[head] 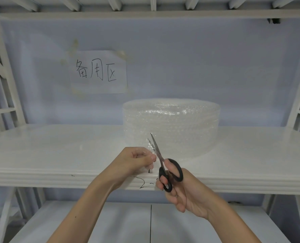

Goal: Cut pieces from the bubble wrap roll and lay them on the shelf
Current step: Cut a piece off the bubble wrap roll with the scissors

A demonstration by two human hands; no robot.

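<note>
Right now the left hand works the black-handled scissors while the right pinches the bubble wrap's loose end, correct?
Hands swapped. In the head view the right hand works the black-handled scissors, while the left hand pinches the loose end of the bubble wrap.

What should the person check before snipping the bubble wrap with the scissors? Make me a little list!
1. Scissors held properly in the right hand, fingers through the black loops: ok.
2. Blades open and pointing away from the body: ok.
3. Left hand pinching the loose end of the bubble wrap so it stays taut: ok.
4. Left fingertips clear of the blades: not ok, they sit right beside them.
5. Bubble wrap roll standing steady on the shelf: ok.
6. Wrap actually between the blades: cannot tell, it is too clear to see.
</note>
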